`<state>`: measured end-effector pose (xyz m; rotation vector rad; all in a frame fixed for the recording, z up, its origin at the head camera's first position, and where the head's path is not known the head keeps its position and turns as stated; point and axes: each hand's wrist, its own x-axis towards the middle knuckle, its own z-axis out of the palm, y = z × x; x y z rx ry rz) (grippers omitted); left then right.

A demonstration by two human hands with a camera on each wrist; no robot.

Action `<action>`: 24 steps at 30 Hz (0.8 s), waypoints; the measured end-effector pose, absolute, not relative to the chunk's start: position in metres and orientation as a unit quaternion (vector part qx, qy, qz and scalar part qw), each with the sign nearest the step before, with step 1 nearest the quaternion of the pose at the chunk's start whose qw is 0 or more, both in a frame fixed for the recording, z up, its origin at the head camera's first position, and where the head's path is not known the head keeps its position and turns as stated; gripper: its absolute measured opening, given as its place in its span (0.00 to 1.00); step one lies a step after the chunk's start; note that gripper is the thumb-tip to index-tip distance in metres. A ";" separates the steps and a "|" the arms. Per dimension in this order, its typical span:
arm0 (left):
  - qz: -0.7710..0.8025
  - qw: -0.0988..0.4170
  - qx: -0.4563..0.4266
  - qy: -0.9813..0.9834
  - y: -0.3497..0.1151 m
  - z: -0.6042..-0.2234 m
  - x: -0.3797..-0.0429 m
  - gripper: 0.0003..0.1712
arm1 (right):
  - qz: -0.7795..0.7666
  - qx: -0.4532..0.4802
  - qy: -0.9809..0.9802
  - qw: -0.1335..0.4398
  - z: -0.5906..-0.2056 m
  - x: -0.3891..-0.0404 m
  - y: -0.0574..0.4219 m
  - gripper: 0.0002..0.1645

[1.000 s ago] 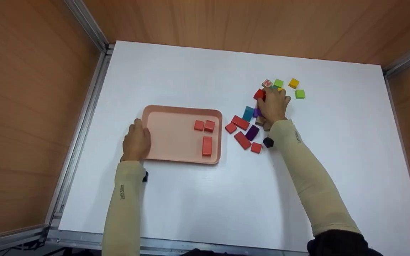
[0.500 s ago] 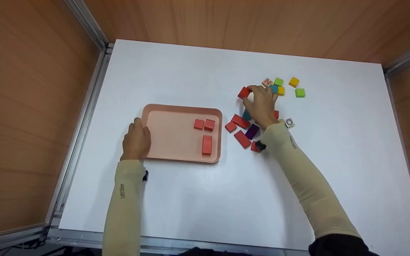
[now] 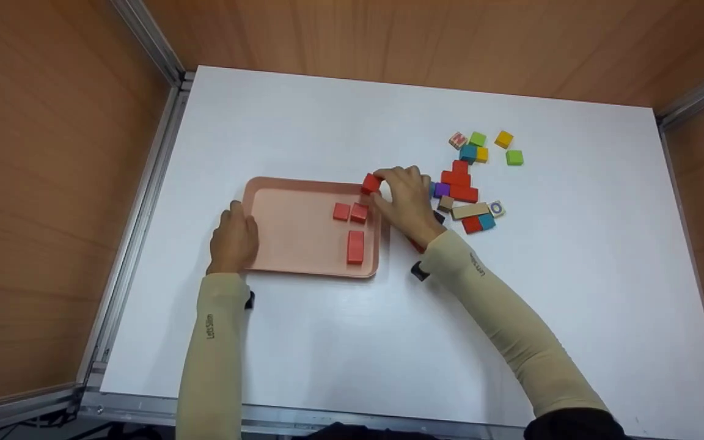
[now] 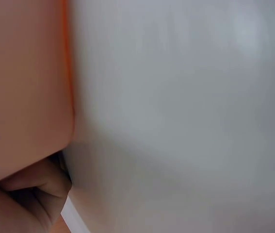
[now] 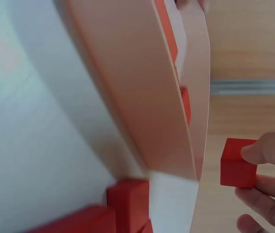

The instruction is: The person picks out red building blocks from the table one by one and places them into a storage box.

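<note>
The right hand [image 3: 409, 200] pinched 1 red cube [image 3: 371, 183], its thumb and fingers parted only by the cube's width. The left hand [image 3: 233, 239], across from that grip, held the near-left rim of the tray [image 3: 300, 235]. The pinched cube appeared over the tray's far corner; its height above the rim was hard to judge. Nearer the body from the pinch, 2 small red blocks [image 3: 359, 213] and 1 long red block [image 3: 355, 247] lay in the tray. To the right of the grip spread loose blocks [image 3: 464, 194] in red, blue, purple, yellow, green and plain wood.

The right wrist view showed the thumb [image 5: 256, 154] on 1 side of the cube and a finger opposite, plus a red block [image 5: 130, 204] beside the tray's outer wall, which the hand covered in the head view. There the tray wall hid most of its contents. The left wrist view showed bent left fingers at the tray's edge; their tips were dark and partly hidden. The right wrist partly covered another red block [image 3: 417, 245].
</note>
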<state>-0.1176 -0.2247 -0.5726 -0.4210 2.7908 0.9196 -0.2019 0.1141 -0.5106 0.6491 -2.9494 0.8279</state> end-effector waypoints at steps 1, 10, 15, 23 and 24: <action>0.307 0.086 -0.139 0.938 -0.225 -0.573 -0.118 0.17 | 0.262 0.216 -0.940 0.005 -0.511 -0.199 0.111 0.25; 0.306 0.094 -0.148 0.936 -0.224 -0.570 -0.120 0.20 | 0.269 0.276 -0.923 -0.021 -0.516 -0.172 0.086 0.26; 0.313 0.103 -0.156 0.931 -0.224 -0.572 -0.119 0.21 | 0.258 0.291 -0.921 -0.037 -0.524 -0.162 0.078 0.26; 0.312 0.094 -0.151 0.933 -0.225 -0.572 -0.118 0.21 | 0.243 0.305 -0.919 -0.057 -0.535 -0.156 0.074 0.27; 0.312 0.092 -0.149 0.934 -0.225 -0.572 -0.117 0.21 | 0.240 0.305 -0.920 -0.058 -0.537 -0.155 0.074 0.27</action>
